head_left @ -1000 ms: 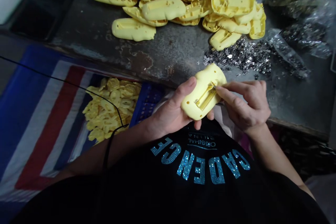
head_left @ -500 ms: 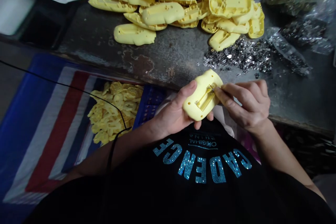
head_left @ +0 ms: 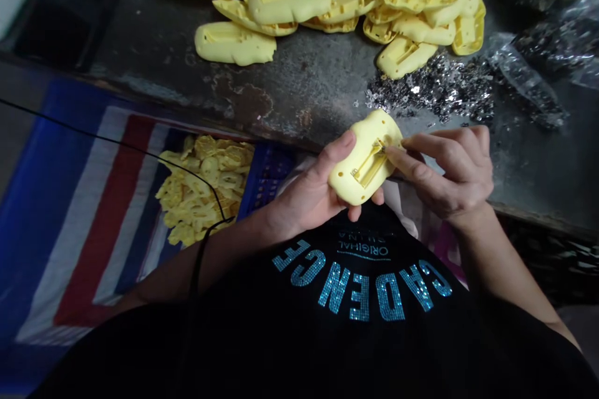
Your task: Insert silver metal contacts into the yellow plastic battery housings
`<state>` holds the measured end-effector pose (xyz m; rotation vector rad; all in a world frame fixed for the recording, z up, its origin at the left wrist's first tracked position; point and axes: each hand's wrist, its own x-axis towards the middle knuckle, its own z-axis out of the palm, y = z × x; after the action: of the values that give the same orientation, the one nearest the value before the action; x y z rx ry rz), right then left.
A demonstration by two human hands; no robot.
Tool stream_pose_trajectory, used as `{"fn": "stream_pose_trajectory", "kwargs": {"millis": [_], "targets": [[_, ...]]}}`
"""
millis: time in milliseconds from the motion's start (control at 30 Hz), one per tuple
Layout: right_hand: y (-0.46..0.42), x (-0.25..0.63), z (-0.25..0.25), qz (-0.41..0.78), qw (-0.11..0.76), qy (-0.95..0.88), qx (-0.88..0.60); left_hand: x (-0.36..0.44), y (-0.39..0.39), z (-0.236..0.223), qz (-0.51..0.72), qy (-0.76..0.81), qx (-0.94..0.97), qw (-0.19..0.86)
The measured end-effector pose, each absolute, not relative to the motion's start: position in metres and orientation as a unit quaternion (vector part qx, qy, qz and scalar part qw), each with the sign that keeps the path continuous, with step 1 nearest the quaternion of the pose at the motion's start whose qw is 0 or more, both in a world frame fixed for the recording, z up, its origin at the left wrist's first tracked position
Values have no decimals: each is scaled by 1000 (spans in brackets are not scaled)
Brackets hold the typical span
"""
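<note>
- Dark, worn desk (head_left: 299, 84) runs across beyond both hands, with a striped cloth (head_left: 100, 212) lower down, out past the left forearm.
- Between the hands, held clear of the desk near its edge, is one yellow shell (head_left: 344, 168), tilted, slot (head_left: 372, 168) upward; that likely gives the fingers a plain view in.
- Left hand (head_left: 304, 196) is curled around the shell, thumb over one side, fingers beneath, probably to brace it against pressing.
- Right hand (head_left: 447, 168) is bent, thumb and forefinger almost together at the slot's upper end. Metal glints there, but I cannot tell whether it is gripped.
- Another small metal piece sits at the slot's lower end.
- Just beyond the right hand lie loose metal bits (head_left: 435, 90), seemingly spread for easy picking; clear bags (head_left: 526, 75) lie further right.
- More shells (head_left: 290, 0) are heaped ahead of both hands, apparently within reach.
- Left of the left hand, below desk height, yellow pieces (head_left: 206, 190) fill a space beside a blue basket wall (head_left: 253, 177).
</note>
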<state>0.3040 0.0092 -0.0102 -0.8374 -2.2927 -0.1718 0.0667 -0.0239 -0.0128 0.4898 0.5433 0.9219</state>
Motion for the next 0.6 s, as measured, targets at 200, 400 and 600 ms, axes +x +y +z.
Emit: {"fn": "stream_pose_trajectory", "kwargs": {"millis": [200,400,600], "targets": [[8,298,-10,-30,371,-864,-338,66,-27,-11,440,260,232,828],[5,301,-5,-12,376,-865,-331,65,-28,-8,433,289,241,819],[2,297,8,101,418,-830,-355,64,-29,-4,432,289,261,814]]}}
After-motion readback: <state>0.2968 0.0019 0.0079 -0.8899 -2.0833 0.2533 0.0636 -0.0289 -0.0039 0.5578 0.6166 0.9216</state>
